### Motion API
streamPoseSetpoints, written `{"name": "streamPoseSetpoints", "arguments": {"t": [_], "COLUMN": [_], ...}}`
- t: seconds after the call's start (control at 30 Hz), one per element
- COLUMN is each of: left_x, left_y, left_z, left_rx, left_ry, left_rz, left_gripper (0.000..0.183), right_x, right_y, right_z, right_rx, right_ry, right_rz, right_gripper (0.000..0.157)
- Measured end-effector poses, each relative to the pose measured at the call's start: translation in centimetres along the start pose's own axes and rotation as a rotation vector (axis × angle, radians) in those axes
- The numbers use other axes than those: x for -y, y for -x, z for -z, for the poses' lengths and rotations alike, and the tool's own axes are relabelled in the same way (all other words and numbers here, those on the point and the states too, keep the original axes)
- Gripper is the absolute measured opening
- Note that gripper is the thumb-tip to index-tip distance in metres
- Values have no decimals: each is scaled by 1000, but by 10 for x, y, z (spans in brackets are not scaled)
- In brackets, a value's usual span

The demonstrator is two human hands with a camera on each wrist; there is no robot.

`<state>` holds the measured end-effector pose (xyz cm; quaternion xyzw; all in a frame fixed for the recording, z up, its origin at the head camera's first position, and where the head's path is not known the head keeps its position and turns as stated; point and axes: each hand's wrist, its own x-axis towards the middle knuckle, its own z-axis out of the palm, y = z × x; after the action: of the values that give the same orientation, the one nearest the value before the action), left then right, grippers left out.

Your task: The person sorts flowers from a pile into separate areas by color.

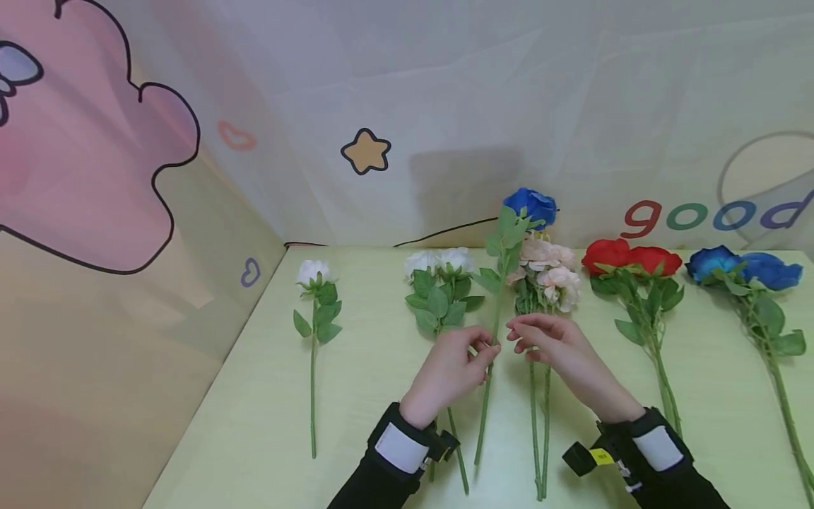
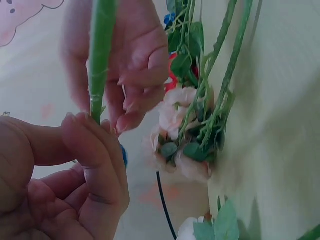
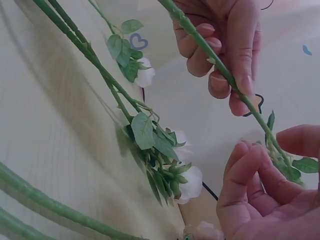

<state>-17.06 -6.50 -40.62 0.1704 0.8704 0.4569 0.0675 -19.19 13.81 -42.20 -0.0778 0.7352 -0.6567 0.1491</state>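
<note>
My left hand [image 1: 454, 367] pinches the green stem of a blue rose [image 1: 533, 207], which stands tilted above the table with its bloom up and away. Close beside the stem, my right hand [image 1: 556, 353] has its fingers bent loosely and holds nothing. The right wrist view shows the stem [image 3: 220, 70] between the left thumb and fingers, and it runs on past the right fingertips [image 3: 242, 147], with a gap to the right thumb. Beneath the hands lie white roses [image 1: 454, 261] and pale pink flowers [image 1: 556, 272], partly hidden by the hands and the held rose.
A single white rose [image 1: 314, 272] lies at the left of the pale table [image 1: 254, 424]. Red roses [image 1: 629, 258] and more blue roses [image 1: 744, 267] lie to the right. A printed cloth backdrop [image 1: 445, 85] rises behind the table's far edge.
</note>
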Motion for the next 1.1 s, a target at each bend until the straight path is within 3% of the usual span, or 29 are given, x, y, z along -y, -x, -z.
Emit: {"name": "streamPoseSetpoints", "arguments": {"t": [0.4, 0.57, 1.1], "left_x": [-2, -4, -3], "left_y": [-1, -1, -1], "left_z": [-15, -20, -19], "left_rx": [90, 120, 112], "left_ry": [10, 20, -41], "left_rz": [-47, -36, -28], "left_gripper": [17, 16, 17], "right_x": [1, 1, -1], "right_y": [3, 4, 1], "right_z": [0, 0, 5], "right_rx": [-2, -16, -44], "right_ry": [19, 52, 104], "right_rz": [59, 72, 46], "right_gripper": [40, 38, 29]}}
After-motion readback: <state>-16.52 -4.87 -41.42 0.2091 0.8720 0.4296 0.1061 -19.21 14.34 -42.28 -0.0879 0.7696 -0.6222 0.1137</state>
